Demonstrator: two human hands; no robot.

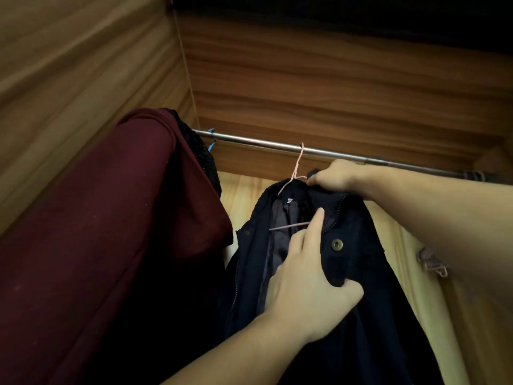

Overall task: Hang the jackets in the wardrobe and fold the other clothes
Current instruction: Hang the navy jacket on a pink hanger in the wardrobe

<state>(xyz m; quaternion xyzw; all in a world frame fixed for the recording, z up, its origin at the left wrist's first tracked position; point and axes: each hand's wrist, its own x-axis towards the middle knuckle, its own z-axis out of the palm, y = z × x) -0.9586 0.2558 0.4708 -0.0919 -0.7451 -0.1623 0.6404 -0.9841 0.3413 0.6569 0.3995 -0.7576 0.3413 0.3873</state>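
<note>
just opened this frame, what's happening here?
A person is hanging a dark navy jacket inside a wooden wardrobe. Its pink wire hanger is already hooked over the metal rail. The right hand grips the collar near the hanger, while the left hand holds the front edge by the snap button, apparently straightening it. A maroon garment hangs to the left on the same rail.

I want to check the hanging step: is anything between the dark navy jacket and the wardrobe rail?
Nothing visible is. The pink hanger already hooks over the rail, carrying the dark navy jacket. Both hands grip the jacket: right hand at the collar, left hand on the front. The maroon garment hangs apart, to the left.
</note>
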